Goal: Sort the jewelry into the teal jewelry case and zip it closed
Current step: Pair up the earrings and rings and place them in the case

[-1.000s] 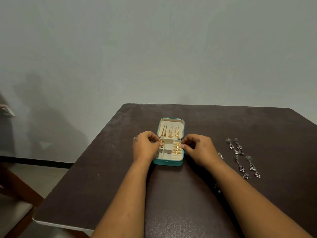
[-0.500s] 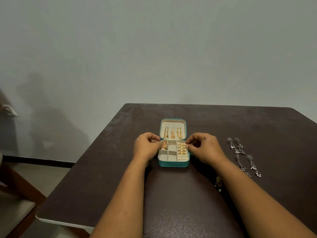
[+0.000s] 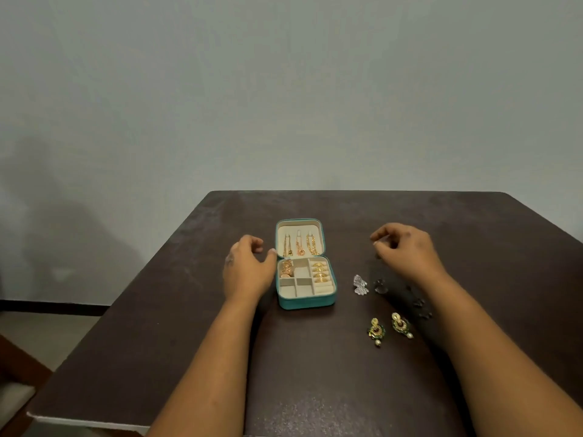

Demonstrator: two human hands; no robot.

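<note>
case [image 3: 305, 302]: 1 | chains [image 3: 299, 244]: 3 | gold rings [image 3: 320, 272]: 4 | green-gold earrings [image 3: 388, 329]: 2

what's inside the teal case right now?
In the teal case: three gold chains hang in the lid, gold rings sit in the right roll, a gold piece top left. Other compartments look empty.

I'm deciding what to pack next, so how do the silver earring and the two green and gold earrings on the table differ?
The silver earring is fan-shaped and pale; the green and gold earrings are rounded with a hanging pearl each. The silver earring lies nearer the teal case; the green and gold earrings lie closer to the person. All rest loose on the table, right of the case.
</note>
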